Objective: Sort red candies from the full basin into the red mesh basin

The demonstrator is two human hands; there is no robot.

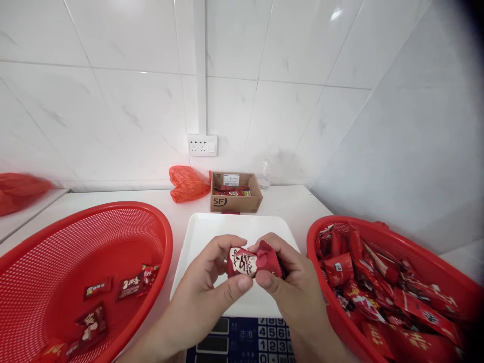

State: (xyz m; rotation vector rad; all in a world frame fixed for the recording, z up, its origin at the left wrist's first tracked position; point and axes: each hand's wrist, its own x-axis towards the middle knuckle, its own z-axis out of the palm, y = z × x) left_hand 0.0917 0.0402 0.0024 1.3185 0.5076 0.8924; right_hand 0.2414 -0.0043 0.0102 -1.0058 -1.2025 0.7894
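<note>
A small dark-red and cream snack packet (242, 261) is held between my two hands over the white tray of a scale (234, 227). My left hand (204, 282) pinches its left end with thumb and fingers. On the other side, my right hand (293, 282) grips the crimped right end. Below them, the scale's blue keypad (242, 337) shows between my wrists. To the left, a red perforated basket (113, 219) has several small packets (91, 325) in it. A second red basket (317, 237) on the right is heaped with red snack packets (378, 287).
Behind the scale stands an open cardboard box (240, 202) with packets inside. Beside it lies a crumpled red plastic bag (189, 184). A clear plastic item (266, 171) stands near the tiled wall. Another red bag (22, 191) sits at far left, and a wall socket (202, 145) is above.
</note>
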